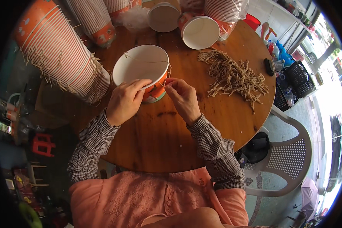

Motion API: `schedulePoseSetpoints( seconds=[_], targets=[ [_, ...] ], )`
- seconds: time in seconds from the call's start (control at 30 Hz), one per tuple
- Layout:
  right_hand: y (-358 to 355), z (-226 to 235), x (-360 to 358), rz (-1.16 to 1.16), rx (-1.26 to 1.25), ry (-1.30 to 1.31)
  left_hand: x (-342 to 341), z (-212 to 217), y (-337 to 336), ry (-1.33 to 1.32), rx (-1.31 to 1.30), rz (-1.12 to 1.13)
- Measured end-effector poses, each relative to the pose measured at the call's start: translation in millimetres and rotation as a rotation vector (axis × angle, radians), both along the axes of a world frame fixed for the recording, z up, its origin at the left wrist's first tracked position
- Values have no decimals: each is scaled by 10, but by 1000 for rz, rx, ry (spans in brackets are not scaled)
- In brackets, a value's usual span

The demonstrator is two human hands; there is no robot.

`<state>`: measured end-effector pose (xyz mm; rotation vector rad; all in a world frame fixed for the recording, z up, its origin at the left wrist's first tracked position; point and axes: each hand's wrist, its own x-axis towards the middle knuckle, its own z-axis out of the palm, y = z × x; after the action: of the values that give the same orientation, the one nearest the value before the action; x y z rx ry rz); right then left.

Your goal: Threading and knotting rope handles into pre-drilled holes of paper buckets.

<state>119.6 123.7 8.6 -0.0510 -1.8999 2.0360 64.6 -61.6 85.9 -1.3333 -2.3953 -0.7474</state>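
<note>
An orange paper bucket (140, 68) with a white inside stands tilted toward me on the round wooden table. A thin twine cord (170, 69) runs across its mouth and down the outside on the right. My left hand (126, 100) grips the bucket's near rim, thumb and fingers closed on it. Against the bucket's right side, my right hand (183, 98) pinches the cord near the rim; its fingertips partly hide the spot where the cord meets the wall. Right of the bucket lies a loose heap of cut twine cords (235, 74).
On the left leans a tall stack of nested orange buckets (60, 53) with twine hanging from them. More buckets, some in plastic, stand along the far edge, including one lying with its mouth toward me (201, 33). A small black object (269, 67) sits near the right edge, beyond it a grey chair (288, 155).
</note>
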Motion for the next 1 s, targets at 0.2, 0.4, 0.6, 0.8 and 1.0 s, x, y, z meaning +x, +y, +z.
schedulePoseSetpoints(
  seconds=[0.2,0.4,0.6,0.8,1.0],
  targets=[
    [-7,27,15,3,-46,28,15,5,13,-7,15,-15],
    [-5,32,8,18,-34,-22,31,6,21,-28,17,-23],
    [-16,48,2,31,-5,-25,41,12,36,-29,25,-34],
    [-27,23,-25,20,-10,-30,40,17,17,-27,20,-33],
    [-6,5,-63,-7,73,-24,62,90,38,-125,37,-63]
  ],
)
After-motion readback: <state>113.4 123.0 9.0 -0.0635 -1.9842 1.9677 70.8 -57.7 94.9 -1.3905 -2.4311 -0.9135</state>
